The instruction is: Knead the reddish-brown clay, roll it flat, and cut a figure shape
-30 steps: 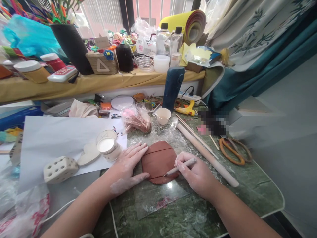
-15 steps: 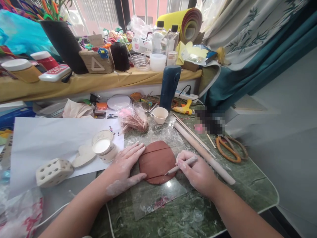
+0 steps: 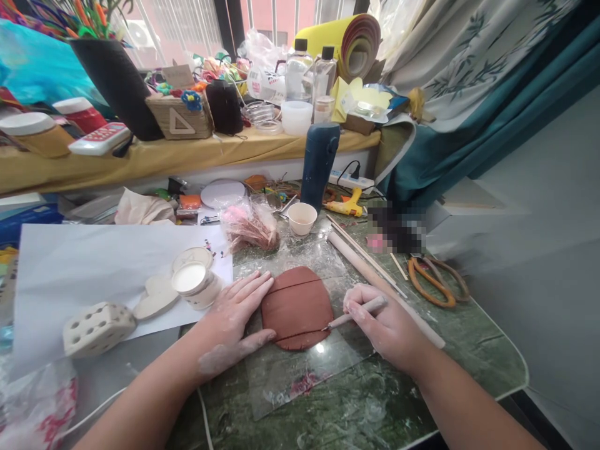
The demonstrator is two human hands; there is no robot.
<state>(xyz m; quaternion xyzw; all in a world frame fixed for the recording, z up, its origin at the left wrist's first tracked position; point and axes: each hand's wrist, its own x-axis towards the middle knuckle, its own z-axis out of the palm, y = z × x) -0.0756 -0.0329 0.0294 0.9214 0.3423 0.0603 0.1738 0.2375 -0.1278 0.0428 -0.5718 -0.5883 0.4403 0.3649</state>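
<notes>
A flat reddish-brown clay slab [image 3: 297,306] lies on a clear plastic sheet [image 3: 267,381] in the middle of the table. One cut line crosses its upper part and another its lower part. My left hand [image 3: 237,312] rests flat with fingers spread, its fingertips and thumb at the slab's left edge. In my right hand [image 3: 382,322] is a thin pen-like clay tool [image 3: 344,320], gripped between thumb and fingers. The tool's tip is at the slab's right edge, by the end of the lower line. Pale dust coats both hands.
A rolling pin [image 3: 384,287], thin wooden sticks [image 3: 368,256] and orange-handled scissors [image 3: 431,281] lie to the right. Behind the slab are a small cup [image 3: 302,219], a bagged clay lump [image 3: 250,231] and a blue bottle [image 3: 320,165]. A white jar [image 3: 195,284] and clay die [image 3: 98,328] stand left.
My right hand has drawn the tool rightward along the lower line to the slab's right edge. My left hand stays beside the slab; the view has shifted slightly.
</notes>
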